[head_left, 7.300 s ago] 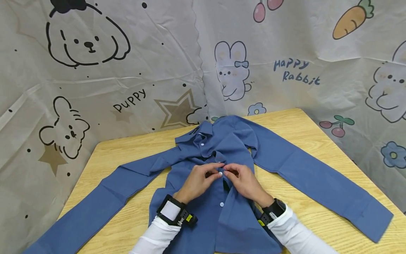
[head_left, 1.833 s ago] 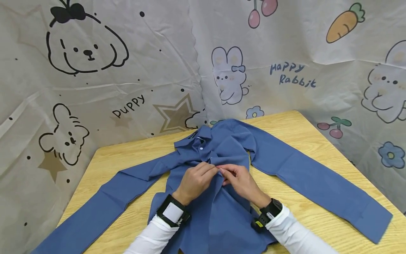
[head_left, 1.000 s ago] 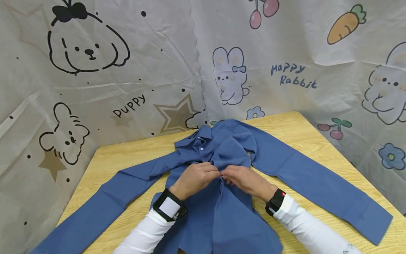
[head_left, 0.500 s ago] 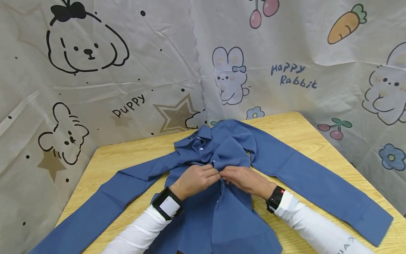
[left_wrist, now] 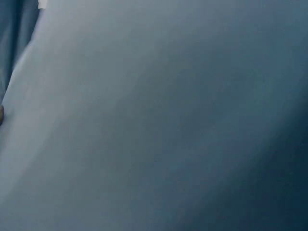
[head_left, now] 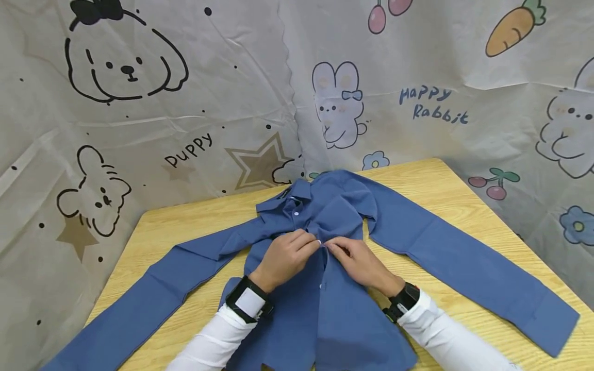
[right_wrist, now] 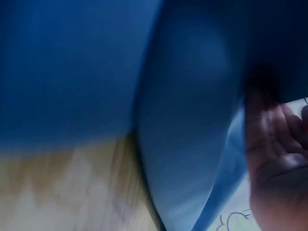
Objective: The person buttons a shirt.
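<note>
A blue long-sleeved shirt (head_left: 343,319) lies front up, its collar (head_left: 283,198) at the far side. Over the middle of its front placket, my left hand (head_left: 283,257) pinches the cloth, a white button (head_left: 319,242) showing at the fingertips. Facing it, my right hand (head_left: 364,263) pinches the placket edge between thumb and fingers. Below them another white button (head_left: 320,286) peeks out at the front edge; one more button (head_left: 296,213) sits under the collar. Blurred shirt cloth (left_wrist: 144,115) fills the left wrist view. In the right wrist view, my right hand's fingertips are hidden in dark shadow.
The shirt lies on a wood-grain table (head_left: 195,214), one sleeve (head_left: 153,278) stretched toward the near left, the other sleeve (head_left: 464,263) toward the near right. A printed curtain (head_left: 232,62) with cartoon animals hangs behind the table.
Earlier a dark gap and two buttons showed along the front; now the placket edges lie closer together. Since half a second ago, a button has come into sight between my fingertips, and my right fingers have shifted.
</note>
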Motion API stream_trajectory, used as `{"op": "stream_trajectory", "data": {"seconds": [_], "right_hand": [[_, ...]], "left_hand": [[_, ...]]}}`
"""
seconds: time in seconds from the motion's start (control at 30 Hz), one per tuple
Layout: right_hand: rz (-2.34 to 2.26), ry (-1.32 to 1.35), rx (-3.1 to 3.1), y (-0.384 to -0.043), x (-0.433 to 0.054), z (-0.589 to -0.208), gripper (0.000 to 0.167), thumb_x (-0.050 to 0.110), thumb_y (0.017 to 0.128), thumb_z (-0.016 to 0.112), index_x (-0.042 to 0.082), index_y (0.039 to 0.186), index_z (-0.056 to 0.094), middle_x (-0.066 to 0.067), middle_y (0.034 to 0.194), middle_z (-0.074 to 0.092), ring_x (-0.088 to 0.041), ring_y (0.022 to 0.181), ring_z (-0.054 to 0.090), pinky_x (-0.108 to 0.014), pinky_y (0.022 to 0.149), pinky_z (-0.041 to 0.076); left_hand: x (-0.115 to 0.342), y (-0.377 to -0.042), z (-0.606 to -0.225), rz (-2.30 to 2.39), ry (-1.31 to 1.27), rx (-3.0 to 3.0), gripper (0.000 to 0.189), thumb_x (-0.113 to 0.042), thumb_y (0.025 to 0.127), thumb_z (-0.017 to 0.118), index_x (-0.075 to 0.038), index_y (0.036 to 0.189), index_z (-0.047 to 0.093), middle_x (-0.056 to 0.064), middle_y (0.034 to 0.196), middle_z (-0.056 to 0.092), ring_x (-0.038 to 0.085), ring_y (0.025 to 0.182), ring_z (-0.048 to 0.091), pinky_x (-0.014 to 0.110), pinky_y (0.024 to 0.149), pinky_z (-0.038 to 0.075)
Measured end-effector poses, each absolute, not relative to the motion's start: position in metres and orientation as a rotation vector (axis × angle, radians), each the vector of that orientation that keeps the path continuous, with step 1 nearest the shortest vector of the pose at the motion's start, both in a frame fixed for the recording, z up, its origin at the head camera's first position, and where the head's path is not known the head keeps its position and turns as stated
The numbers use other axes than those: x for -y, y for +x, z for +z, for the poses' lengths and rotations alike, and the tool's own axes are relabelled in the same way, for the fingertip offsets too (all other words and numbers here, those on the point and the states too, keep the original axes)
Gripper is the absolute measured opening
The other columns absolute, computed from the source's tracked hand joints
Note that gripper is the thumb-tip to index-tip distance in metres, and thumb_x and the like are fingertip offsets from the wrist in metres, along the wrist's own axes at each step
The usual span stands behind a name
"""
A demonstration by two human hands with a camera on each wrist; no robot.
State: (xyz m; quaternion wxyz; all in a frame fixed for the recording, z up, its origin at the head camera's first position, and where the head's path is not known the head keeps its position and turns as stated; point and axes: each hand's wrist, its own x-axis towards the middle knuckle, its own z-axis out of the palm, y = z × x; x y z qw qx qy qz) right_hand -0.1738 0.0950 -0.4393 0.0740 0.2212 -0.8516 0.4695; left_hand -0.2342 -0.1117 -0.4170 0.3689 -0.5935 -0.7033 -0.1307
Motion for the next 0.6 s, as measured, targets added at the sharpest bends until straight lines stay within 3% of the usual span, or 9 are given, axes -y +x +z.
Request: {"op": "stream_trajectory", "data": {"seconds": [0.13,0.23,0.43,0.6], "right_hand": [[1.537,0.551,2.587,-0.167,-0.088,-0.436,0.032,0.038,0.099,0.050,0.012,0.109,0.066,0.003,0.089,0.062,-0.009,0.073,0.057,-0.029,0.067,0.049],[1.494,0.570,2.600,-0.165,-0.084,-0.432,0.031,0.033,0.097,0.056,0.010,0.115,0.064,0.005,0.094,0.064,-0.007,0.079,0.060,-0.028,0.069,0.050],[1.256,0.626,2.602,-0.165,-0.081,-0.429,0.016,0.018,0.099,0.054,0.012,0.097,0.069,0.009,0.075,0.058,-0.004,0.063,0.053,-0.025,0.058,0.046],[1.697,0.417,2.582,-0.172,-0.080,-0.426,0.042,0.040,0.102,0.044,0.008,0.083,0.063,0.001,0.067,0.052,-0.011,0.055,0.048,-0.027,0.052,0.041]], "left_hand": [[0.119,-0.239,-0.422,-0.303,-1.459,1.809,0.030,-0.008,0.101,0.042,-0.008,0.094,0.072,0.005,0.090,0.064,0.017,0.079,0.060,0.030,0.068,0.050],[0.120,-0.241,-0.423,-0.272,-1.432,1.806,0.025,-0.007,0.098,0.047,-0.008,0.094,0.072,0.004,0.090,0.064,0.018,0.080,0.060,0.031,0.069,0.049],[0.120,-0.240,-0.425,-0.223,-1.394,1.801,0.026,-0.010,0.100,0.045,-0.007,0.092,0.070,0.004,0.089,0.065,0.017,0.082,0.061,0.031,0.070,0.050],[0.124,-0.235,-0.421,-0.323,-1.490,1.767,0.030,-0.008,0.102,0.042,-0.004,0.093,0.070,0.005,0.092,0.065,0.018,0.085,0.061,0.027,0.074,0.051]]}}
